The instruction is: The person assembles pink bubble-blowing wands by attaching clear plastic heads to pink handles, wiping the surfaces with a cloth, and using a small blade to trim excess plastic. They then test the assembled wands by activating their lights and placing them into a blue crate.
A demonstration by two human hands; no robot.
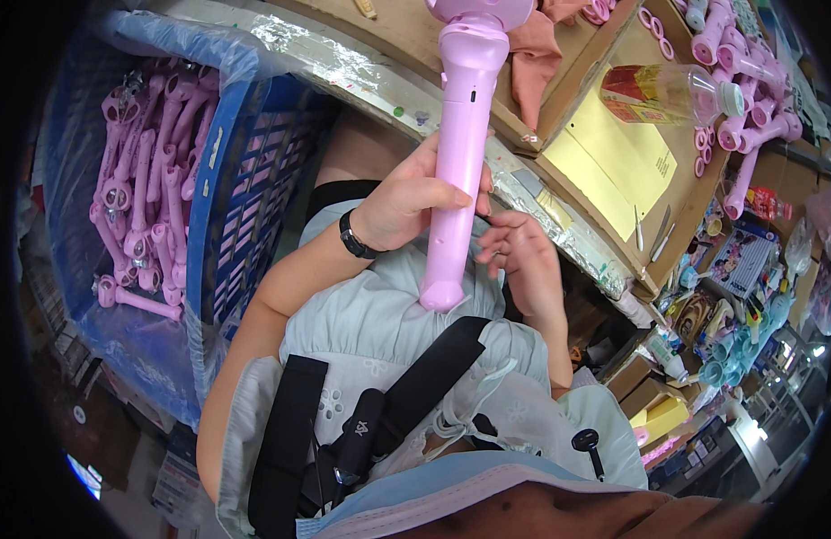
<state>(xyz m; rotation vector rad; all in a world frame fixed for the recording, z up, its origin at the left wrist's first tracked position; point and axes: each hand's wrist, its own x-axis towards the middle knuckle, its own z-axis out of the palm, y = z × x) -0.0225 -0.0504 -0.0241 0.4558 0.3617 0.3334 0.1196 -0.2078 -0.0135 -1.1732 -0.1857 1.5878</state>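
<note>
A pink plastic toy wand [463, 148] stands almost upright before me, its wider head cut off by the top edge of the picture. My left hand [413, 199] wraps round its shaft, thumb across the front. A small dark slot shows below the collar, and the faceted lower end rests against my light clothing. Just right of the shaft is my right hand [523, 256], its fingers loosely bent and apart. I see nothing held in it; the fingertips are slightly blurred.
At left, a blue plastic crate [204, 193] lined with clear film holds several similar pink wands [146, 171]. The workbench [343, 67] carries a cardboard tray [568, 135], an orange cloth [534, 67], a drink bottle [658, 94], yellow paper [604, 166] and pink parts [757, 99].
</note>
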